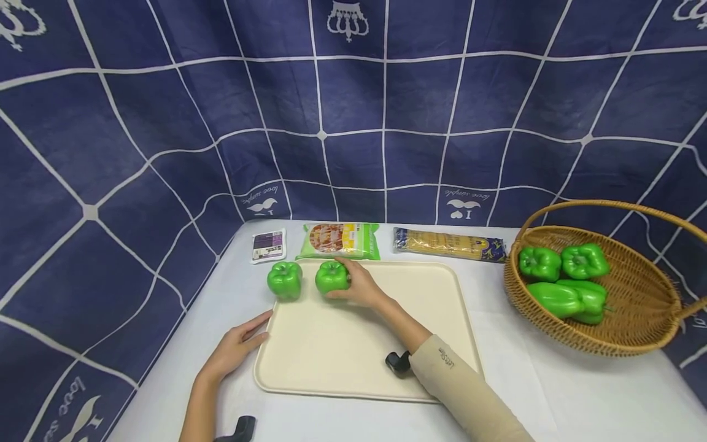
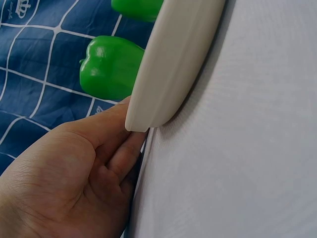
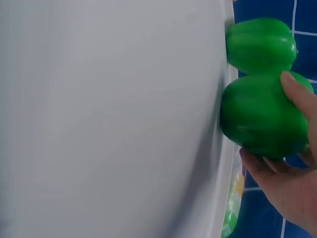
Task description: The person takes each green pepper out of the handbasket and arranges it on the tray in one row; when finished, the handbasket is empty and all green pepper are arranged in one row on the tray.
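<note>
My right hand [image 1: 361, 285] holds a green bell pepper [image 1: 332, 278] at the back left of the cream tray [image 1: 353, 356], with the thumb on one side and the fingers on the other. In the right wrist view this pepper [image 3: 265, 116] sits low against the tray surface. Just left of it, at the tray's back left corner, stands a second green bell pepper [image 1: 285, 280]. My left hand [image 1: 234, 347] lies beside the tray's left edge, its fairly straight fingertips touching the rim. Part of those fingers is hidden behind the tray wall [image 2: 173, 64] in the left wrist view.
At the right, a wicker basket [image 1: 635, 294] with a tall handle holds several green peppers [image 1: 585, 261]. Behind the tray lie a small white-edged packet [image 1: 269, 246], a green food bag [image 1: 342, 240] and a long pasta packet [image 1: 450, 244]. A blue checked curtain [image 1: 353, 123] hangs beyond.
</note>
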A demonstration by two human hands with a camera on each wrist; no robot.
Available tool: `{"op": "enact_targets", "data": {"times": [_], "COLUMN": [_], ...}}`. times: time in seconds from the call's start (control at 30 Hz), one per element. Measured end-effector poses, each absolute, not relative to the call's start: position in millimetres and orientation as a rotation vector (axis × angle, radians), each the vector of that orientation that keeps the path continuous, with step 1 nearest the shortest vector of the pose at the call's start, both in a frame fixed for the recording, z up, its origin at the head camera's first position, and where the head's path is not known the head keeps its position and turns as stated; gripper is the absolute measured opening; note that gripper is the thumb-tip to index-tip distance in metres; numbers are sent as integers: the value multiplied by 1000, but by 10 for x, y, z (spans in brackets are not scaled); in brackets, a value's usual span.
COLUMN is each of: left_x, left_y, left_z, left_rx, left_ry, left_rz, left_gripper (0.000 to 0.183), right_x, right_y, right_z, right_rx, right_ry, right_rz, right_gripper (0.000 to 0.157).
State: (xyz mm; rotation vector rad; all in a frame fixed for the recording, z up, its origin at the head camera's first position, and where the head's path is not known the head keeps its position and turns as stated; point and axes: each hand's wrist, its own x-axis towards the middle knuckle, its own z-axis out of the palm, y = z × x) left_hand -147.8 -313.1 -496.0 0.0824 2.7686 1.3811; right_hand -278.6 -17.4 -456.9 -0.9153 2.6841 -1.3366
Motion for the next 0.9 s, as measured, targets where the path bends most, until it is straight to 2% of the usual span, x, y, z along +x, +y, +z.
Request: {"op": "enact_targets", "data": {"times": [0.37,0.9], "left_x": [-1479,-1489], "left_y": [-3126,-3123], "left_z": [-4938,-4964], "left_rx": [113,86], "left_ry": [2752,2748], "left_rz": [1418,1423], "left_gripper": [50,51], "right_x": [-2794,-2770], "right_y": [-461,-485], "right_z": [-4564,-4547], "right_rx": [-940,-952], "right_ry": [2675,2635], "right_rz": [-1317,-1304], "right_gripper": [90,91]}}
